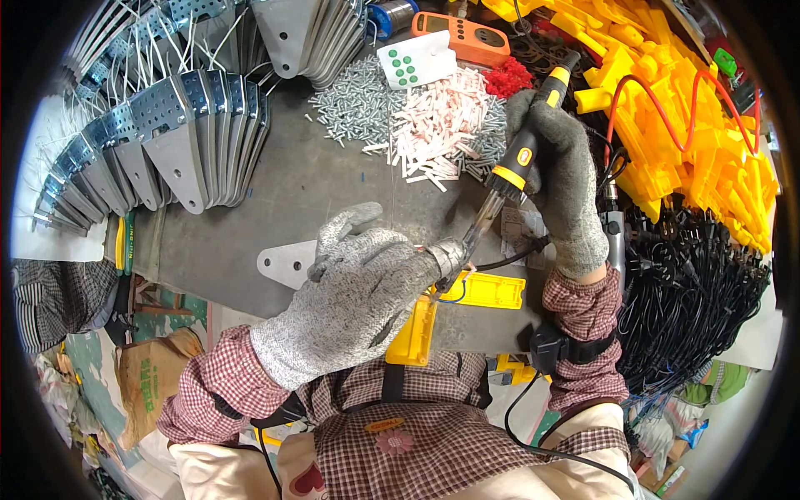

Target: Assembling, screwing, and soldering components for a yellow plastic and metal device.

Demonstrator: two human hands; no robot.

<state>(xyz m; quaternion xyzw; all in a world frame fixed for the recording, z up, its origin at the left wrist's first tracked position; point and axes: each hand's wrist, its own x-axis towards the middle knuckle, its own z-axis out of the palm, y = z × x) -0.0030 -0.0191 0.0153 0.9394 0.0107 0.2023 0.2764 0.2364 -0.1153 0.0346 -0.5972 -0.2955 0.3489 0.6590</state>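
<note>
My right hand (565, 167), in a grey glove, is wrapped round a black electric screwdriver (523, 156) with yellow bands. The screwdriver slants down toward my left hand, its clear lower end blurred. My gloved left hand (358, 279) pinches thumb and finger together at the driver's tip; what lies between them is hidden. Two yellow plastic housing pieces, one lower (410, 335) and one right (485, 290), are beside those fingertips, with a thin wire at them. A grey metal plate (283, 263) with holes lies on the table, partly under my left hand.
Metal plates (187, 171) with white wires stand in rows at the left. Behind are piles of screws (354, 100) and pale plugs (437, 121), and an orange meter (463, 37). Yellow housings (667, 108) and black cables (683, 292) are heaped at the right.
</note>
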